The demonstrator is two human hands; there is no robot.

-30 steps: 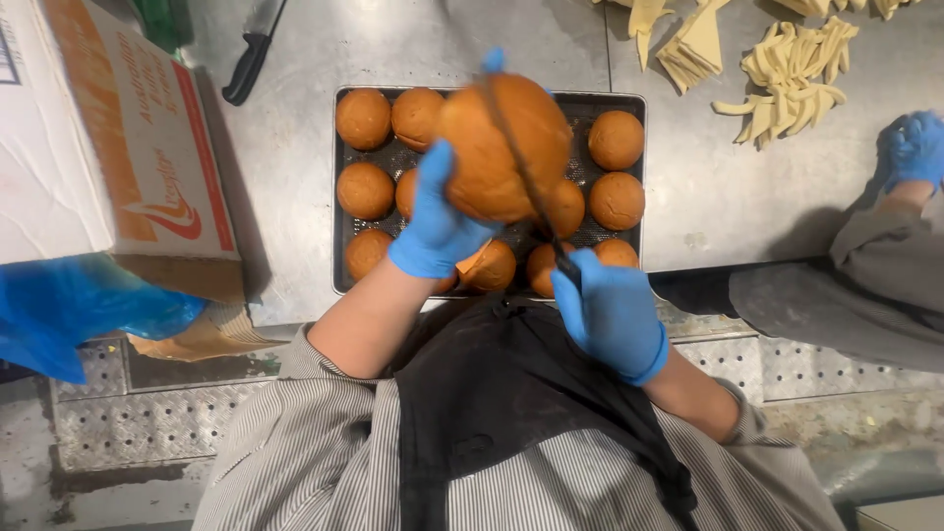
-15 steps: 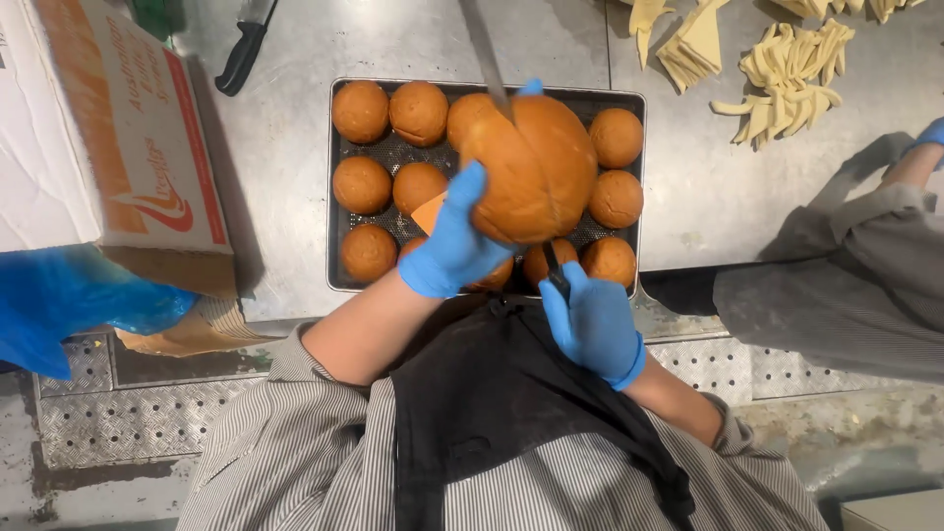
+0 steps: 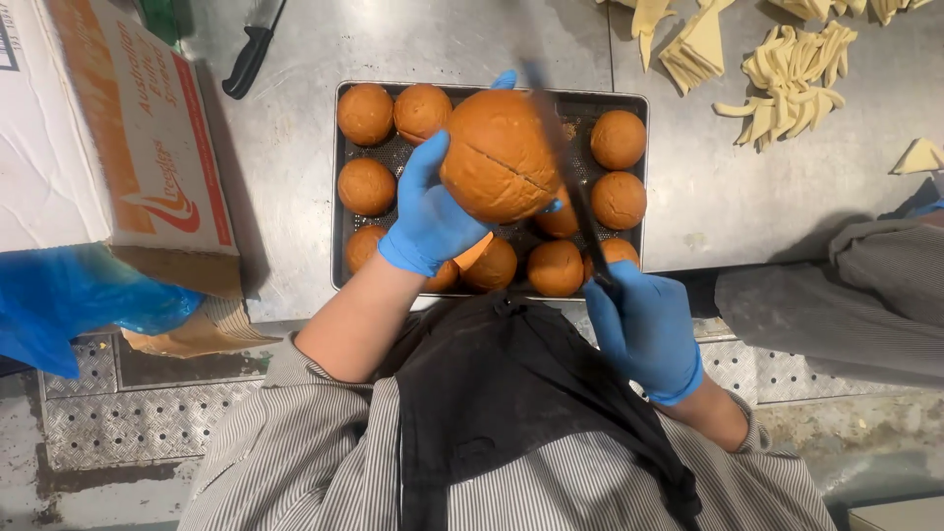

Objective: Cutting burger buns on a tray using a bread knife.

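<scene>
A round, golden-brown bread roll [image 3: 500,155] is lifted clear above the baking tray [image 3: 344,187], with a thin cut line running across its smooth crust. The left hand [image 3: 433,211], in a blue glove, cups it from the side and beneath, fingers [image 3: 418,167] wrapped about the roll so the seam faces the blade. The right hand [image 3: 644,329], also gloved in blue, has its fingers clenched around the dark handle of a long knife [image 3: 565,172]; the blurred blade lies against the roll's right flank, seemingly along the cut, which would suit slicing it in mid-air rather than on a surface.

Beneath, the dark perforated tray carries more rolls [image 3: 366,113] of the same domed shape, set in rows and just beside one another. The tray rests on a scuffed stainless-steel bench [image 3: 295,147]. At the far left lies a second, black-handled knife [image 3: 251,54], and nearer stands a white and orange cardboard box [image 3: 108,147] with a crumpled blue plastic bag [image 3: 69,300] below it. On the far right, pale dough strips and wedges [image 3: 787,69] lie loosely heaped. Another person's grey striped sleeve [image 3: 836,295] enters at the right edge.
</scene>
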